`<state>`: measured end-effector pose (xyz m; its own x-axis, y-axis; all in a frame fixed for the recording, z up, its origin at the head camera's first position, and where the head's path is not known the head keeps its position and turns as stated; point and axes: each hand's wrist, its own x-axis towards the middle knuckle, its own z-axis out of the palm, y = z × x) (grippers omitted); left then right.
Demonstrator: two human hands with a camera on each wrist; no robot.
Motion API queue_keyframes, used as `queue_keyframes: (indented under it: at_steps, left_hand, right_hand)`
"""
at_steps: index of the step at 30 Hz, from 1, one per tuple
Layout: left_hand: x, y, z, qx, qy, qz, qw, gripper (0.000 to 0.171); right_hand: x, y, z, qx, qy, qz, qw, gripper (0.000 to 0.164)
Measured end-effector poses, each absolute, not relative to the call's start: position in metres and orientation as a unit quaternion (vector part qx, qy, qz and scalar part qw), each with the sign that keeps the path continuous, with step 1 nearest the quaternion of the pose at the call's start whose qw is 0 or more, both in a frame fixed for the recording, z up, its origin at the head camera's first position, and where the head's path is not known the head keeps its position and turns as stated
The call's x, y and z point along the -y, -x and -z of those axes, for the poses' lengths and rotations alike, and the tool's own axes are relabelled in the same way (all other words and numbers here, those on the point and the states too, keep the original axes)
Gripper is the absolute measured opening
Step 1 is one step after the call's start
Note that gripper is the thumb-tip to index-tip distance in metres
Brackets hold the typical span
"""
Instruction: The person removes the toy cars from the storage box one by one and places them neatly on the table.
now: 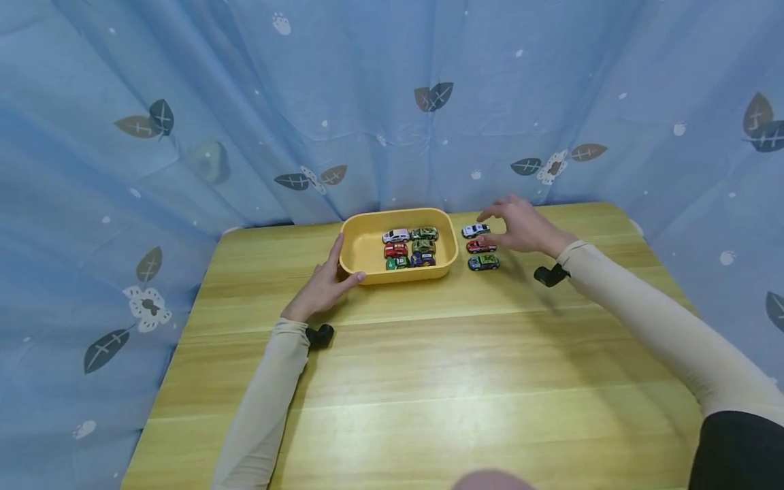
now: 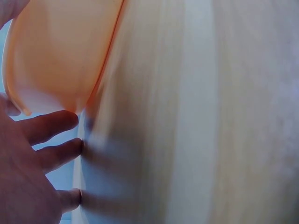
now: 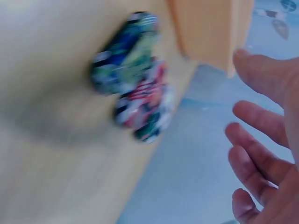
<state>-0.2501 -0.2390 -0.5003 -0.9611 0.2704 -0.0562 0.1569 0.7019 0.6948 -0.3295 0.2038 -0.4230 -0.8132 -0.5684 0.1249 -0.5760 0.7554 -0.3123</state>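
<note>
My left hand point(image 1: 322, 289) rests against the left end of a yellow plastic tub point(image 1: 454, 253), its thumb along the near side and its fingers spread. In the left wrist view, the fingers point(image 2: 51, 127) look fairly straight beside the tub wall point(image 2: 56, 56). Several toy cars stand in the tub in two columns, among them a red one point(image 1: 395, 250) and a purple one point(image 1: 423, 259). Right of the tub, my right hand point(image 1: 520, 226) hovers with thumb and fingers apart over a column of a white toy car point(image 1: 476, 231), a red toy car point(image 1: 481, 246) and a green-blue toy car point(image 1: 483, 262).
Everything stands on a wooden table point(image 1: 392, 374), with the tub and cars near its far edge. A blue curtain point(image 1: 380, 102) with leaf and flower prints hangs behind and along the sides.
</note>
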Motion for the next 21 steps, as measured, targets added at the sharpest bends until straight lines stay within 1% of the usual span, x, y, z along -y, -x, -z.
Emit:
queue_keyframes:
  at_steps: [3, 6, 14, 21]
  left_hand:
    - [0.238, 0.25, 0.5, -0.918, -0.118, -0.372, 0.076, 0.106]
    - [0.239, 0.25, 0.499, -0.917, -0.118, -0.373, 0.075, 0.106]
    - [0.24, 0.251, 0.501, -0.922, -0.114, -0.363, 0.077, 0.106]
    - [0.241, 0.249, 0.501, -0.919, -0.112, -0.371, 0.078, 0.104]
  right_hand:
    - [-0.184, 0.338, 0.414, 0.936, -0.302, -0.181, 0.025, 0.043]
    - [-0.159, 0.35, 0.41, 0.934, -0.306, -0.184, 0.022, 0.044]
    - [-0.094, 0.383, 0.411, 0.915, -0.359, -0.178, -0.035, 0.039]
    - [-0.057, 0.402, 0.425, 0.913, -0.375, -0.139, -0.076, 0.035]
